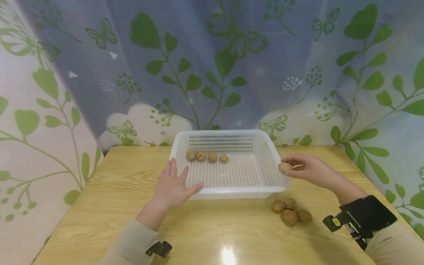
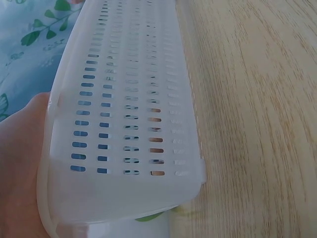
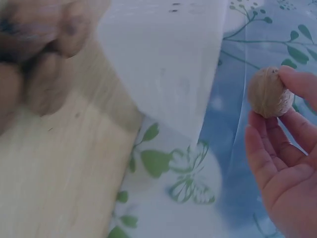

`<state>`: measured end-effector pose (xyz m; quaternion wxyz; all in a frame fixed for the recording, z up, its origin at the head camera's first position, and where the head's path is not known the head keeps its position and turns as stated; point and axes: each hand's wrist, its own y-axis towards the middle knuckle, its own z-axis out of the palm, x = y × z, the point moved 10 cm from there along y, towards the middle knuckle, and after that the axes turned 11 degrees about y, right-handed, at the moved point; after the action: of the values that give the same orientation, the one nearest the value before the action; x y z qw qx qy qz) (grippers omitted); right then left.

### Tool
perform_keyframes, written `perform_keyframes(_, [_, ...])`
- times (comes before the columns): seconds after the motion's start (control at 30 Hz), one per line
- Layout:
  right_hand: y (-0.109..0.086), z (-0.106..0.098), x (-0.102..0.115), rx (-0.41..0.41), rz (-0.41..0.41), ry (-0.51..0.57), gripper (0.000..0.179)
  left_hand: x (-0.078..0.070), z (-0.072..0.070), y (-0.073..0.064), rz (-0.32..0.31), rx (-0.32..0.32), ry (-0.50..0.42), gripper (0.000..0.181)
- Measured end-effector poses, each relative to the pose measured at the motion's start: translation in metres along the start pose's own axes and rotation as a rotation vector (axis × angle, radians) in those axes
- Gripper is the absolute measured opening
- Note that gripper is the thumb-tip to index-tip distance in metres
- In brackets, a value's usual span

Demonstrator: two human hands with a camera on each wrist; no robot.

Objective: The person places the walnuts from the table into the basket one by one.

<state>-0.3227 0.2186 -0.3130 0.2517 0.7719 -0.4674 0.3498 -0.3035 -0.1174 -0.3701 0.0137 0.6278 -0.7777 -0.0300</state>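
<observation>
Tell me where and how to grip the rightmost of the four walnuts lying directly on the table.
I'd pinch the rightmost walnut across its rounded near and far sides, coming down from the right: the neighbouring walnut crowds its left, while its right side looks free.

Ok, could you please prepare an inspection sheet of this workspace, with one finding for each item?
Surface: light wood-grain table, with a bright reflection near the front.
Job's things: white basket on the table; four walnuts inside, in a row toward its far left; four loose walnuts clustered on the table, front right of the basket.
Clutter: nothing seen.
Left hand: rests at the basket's near left corner, fingers spread.
Right hand: pinches one walnut by the basket's right rim.
Cables: nothing seen.
Surroundings: backdrop printed with leaves and butterflies.
</observation>
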Motion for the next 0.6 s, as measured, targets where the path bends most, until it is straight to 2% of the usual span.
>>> perform_keyframes(0.2, [0.032,0.011,0.021,0.044,-0.062,0.009,0.043,0.001,0.001,0.0,-0.002,0.016,-0.004,0.093])
perform_keyframes(0.43, [0.063,0.021,0.032,0.074,-0.024,-0.01,0.043,0.001,0.002,0.001,-0.001,-0.002,-0.008,0.093])
perform_keyframes(0.6, [0.086,0.026,0.036,0.089,-0.033,-0.019,0.045,0.002,0.002,0.0,-0.007,-0.007,-0.003,0.094])
